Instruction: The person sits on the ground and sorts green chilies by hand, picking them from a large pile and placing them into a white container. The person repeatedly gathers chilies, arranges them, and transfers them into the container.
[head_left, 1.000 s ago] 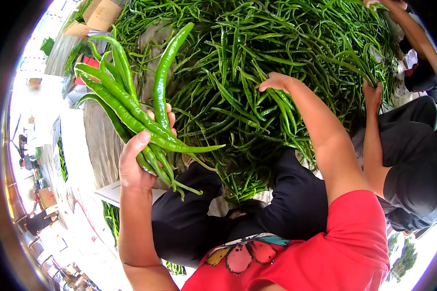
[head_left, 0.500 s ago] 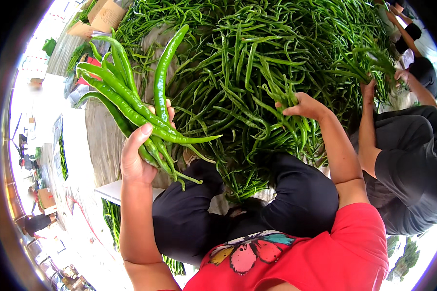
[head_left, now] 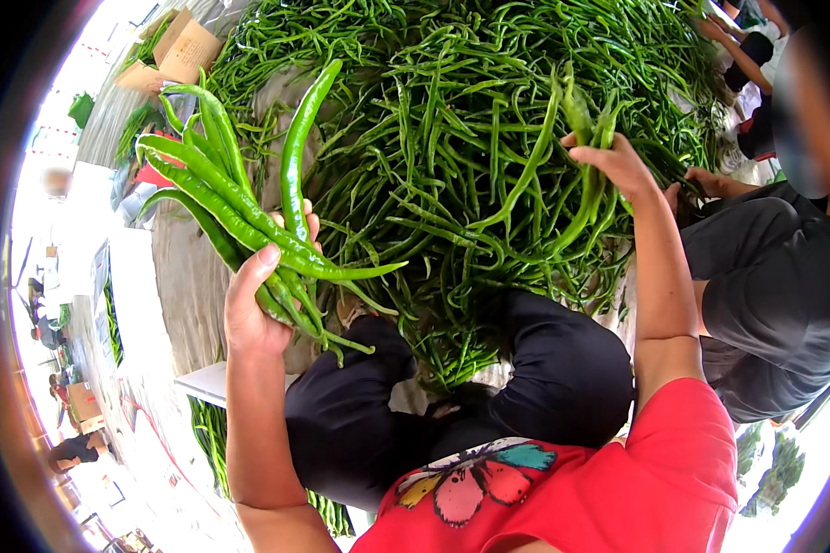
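A bunch of long green chili peppers (head_left: 240,205) is gripped in my left hand (head_left: 263,295), raised at the left. Most of them fan up and to the left, while one curved pepper stands upright beside my fingertips. Over the right part of a big heap of green chili peppers (head_left: 452,138), my right hand (head_left: 616,166) is closed around a few more peppers (head_left: 588,189). Their ends stick out above and below the fingers. Part of that grip is hidden behind my thumb and the peppers.
A co-worker in dark clothes (head_left: 775,295) sits close on my right, hands at the heap's edge. An open cardboard box (head_left: 186,46) stands at the far left. By my left forearm is a white flat surface (head_left: 214,380), with more peppers (head_left: 210,438) below it.
My right hand has moved up and to the right, lifting its peppers higher above the heap. My left hand keeps its bunch almost in place. The co-worker has leaned further into view.
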Motion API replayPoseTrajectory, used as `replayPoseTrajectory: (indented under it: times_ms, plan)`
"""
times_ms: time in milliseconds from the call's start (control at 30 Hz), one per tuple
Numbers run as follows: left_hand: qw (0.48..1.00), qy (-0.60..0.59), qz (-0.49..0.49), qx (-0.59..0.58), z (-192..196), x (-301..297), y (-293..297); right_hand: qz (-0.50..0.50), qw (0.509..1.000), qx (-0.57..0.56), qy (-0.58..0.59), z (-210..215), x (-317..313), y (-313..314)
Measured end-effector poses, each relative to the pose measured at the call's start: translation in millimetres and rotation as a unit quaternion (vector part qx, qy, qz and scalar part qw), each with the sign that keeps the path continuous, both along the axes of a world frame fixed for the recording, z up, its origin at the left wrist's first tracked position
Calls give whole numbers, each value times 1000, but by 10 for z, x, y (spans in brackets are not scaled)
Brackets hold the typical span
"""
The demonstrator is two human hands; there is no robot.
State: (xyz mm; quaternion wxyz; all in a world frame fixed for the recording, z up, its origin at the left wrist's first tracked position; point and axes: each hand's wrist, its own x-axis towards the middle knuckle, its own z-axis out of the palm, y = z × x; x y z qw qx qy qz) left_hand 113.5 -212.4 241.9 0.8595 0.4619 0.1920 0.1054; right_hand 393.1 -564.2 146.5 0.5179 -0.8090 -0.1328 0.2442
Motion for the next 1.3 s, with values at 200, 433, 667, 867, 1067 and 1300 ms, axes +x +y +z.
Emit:
replayPoseTrajectory:
  times_ms: [200, 433, 667, 867, 1067, 1300]
  plan:
    - [1000, -3, 9, -16, 6, 1, 21, -141, 982, -96, 78, -466, 717, -231]
    - [999, 28, 27, -3, -53, 9, 83, -230, 936, -222, 148, -1585, 961, 20]
    - [999, 24, 27, -3, -110, 72, 91, -284, 951, -94, 73, -1772, 837, 164]
    - [1000, 14, 20, -8, -44, 1, 50, -178, 983, 36, -8, -193, 527, -147]
    - [1000, 0, 8, -10, -1, 52, -29, 284, 863, -374, -187, 199, -185, 533]
    - [1000, 1, 18, 0, 19, -53, -5, 477, 686, -483, -261, -1380, -483, 733]
